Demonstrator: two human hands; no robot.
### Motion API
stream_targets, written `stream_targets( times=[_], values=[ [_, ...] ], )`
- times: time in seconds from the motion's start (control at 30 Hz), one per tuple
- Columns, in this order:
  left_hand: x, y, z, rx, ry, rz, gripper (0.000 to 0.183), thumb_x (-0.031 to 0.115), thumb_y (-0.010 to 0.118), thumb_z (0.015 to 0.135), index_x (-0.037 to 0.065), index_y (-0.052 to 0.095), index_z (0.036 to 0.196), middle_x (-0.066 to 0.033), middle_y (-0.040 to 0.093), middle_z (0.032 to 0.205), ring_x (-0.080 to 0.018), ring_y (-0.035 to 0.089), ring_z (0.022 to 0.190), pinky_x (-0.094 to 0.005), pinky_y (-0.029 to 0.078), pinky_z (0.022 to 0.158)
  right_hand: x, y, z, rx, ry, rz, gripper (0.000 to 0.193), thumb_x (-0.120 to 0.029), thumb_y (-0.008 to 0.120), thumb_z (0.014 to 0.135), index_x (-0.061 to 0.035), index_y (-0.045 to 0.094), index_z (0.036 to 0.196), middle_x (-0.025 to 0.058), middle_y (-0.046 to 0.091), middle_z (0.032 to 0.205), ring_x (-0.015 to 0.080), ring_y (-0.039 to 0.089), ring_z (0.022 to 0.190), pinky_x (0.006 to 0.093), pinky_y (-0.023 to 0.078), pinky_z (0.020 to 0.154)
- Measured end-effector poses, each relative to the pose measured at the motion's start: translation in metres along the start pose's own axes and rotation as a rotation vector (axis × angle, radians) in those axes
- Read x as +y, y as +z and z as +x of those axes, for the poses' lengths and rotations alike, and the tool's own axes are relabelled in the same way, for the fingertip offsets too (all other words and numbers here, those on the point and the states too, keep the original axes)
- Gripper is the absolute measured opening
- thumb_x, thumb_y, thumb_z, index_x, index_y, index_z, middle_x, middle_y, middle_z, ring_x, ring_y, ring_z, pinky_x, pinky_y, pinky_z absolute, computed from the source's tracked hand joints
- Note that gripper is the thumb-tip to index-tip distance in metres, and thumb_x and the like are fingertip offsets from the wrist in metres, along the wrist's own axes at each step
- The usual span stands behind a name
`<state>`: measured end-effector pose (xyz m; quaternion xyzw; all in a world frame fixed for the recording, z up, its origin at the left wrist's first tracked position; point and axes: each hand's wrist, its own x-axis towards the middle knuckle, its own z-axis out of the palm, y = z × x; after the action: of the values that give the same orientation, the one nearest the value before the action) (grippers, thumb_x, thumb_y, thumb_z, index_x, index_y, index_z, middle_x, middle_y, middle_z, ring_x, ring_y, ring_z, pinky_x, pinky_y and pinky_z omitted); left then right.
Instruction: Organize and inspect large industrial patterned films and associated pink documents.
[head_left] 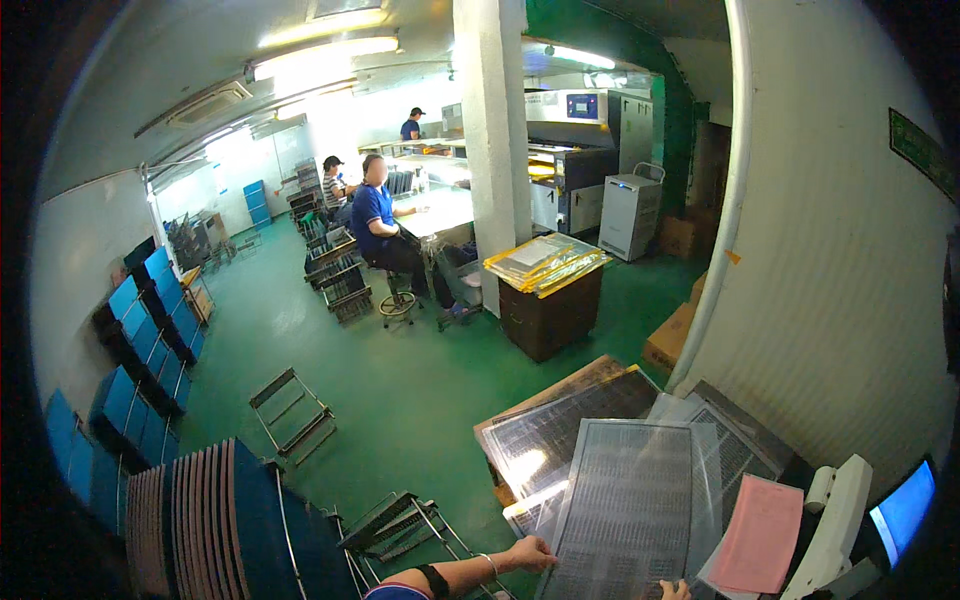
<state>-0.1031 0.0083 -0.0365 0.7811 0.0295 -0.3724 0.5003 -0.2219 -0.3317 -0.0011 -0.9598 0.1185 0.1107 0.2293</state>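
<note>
A large grey translucent film sheet (628, 500) with a dense printed pattern lies over a stack of similar sheets in front of me. My left hand (533, 553) is closed at its left edge, fingers pinched together on the sheet. At the sheet's lower edge, my right hand (675, 590) shows only its fingertips, bent against the film; the rest is cut off by the picture's rim. Beneath and behind lies another patterned film (550, 425) with a yellow corner. A pink sheet of paper (760, 532) rests to the right of the film.
A lit monitor (904, 512) and a white device (828, 525) stand at right. Racks of blue panels (255, 520) fill the lower left. A metal frame stand (292, 412) is on the green floor. A brown cabinet (550, 322) bears yellow-edged films. A seated person (375, 215) works beyond.
</note>
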Motion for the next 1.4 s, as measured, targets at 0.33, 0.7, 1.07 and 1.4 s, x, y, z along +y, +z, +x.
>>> stream_targets(
  times=[0.33, 0.7, 1.07, 1.4],
  values=[
    [0.006, 0.011, -0.011, 0.021, -0.05, 0.01, 0.033, 0.035, 0.072, 0.073, 0.003, 0.065, 0.075, -0.0036, 0.062, 0.065, -0.0116, 0.059, 0.056, -0.0241, 0.048, 0.052, 0.004, 0.002, -0.006, 0.005, -0.022, -0.057, 0.066, -0.015, 0.073, 0.071, -0.014, 0.041, 0.129, 0.021, 0.025, 0.139, 0.0448, 0.025, 0.125, 0.0513, 0.03, 0.1],
    [0.009, 0.018, -0.01, 0.085, -0.065, 0.043, 0.037, 0.04, 0.072, 0.073, 0.004, 0.064, 0.072, -0.0031, 0.061, 0.063, -0.0099, 0.058, 0.056, -0.024, 0.047, 0.054, -0.015, -0.023, -0.005, -0.162, 0.124, -0.011, 0.068, -0.016, 0.071, 0.073, -0.0157, 0.037, 0.132, 0.0186, 0.02, 0.142, 0.0453, 0.022, 0.127, 0.0533, 0.03, 0.099],
    [0.016, 0.027, -0.003, 0.215, -0.106, -0.345, 0.038, 0.038, 0.075, 0.069, 0.004, 0.06, 0.072, -0.0021, 0.055, 0.057, -0.0116, 0.05, 0.045, -0.0241, 0.039, 0.041, -0.016, -0.023, -0.003, -0.156, 0.108, -0.049, 0.073, -0.02, 0.074, 0.07, -0.0164, 0.036, 0.133, 0.017, 0.026, 0.138, 0.0443, 0.026, 0.124, 0.0519, 0.032, 0.098],
    [0.054, 0.032, 0.0, 0.122, 0.005, -0.321, 0.036, 0.023, 0.064, 0.082, 0.006, 0.055, 0.112, -0.0115, 0.062, 0.094, -0.0195, 0.06, 0.08, -0.032, 0.05, 0.066, 0.011, -0.055, 0.008, 0.03, 0.002, 0.22, 0.059, -0.034, 0.067, 0.073, -0.0141, 0.047, 0.125, 0.0176, 0.05, 0.117, 0.0332, 0.045, 0.112, 0.042, 0.038, 0.094]
  ],
)
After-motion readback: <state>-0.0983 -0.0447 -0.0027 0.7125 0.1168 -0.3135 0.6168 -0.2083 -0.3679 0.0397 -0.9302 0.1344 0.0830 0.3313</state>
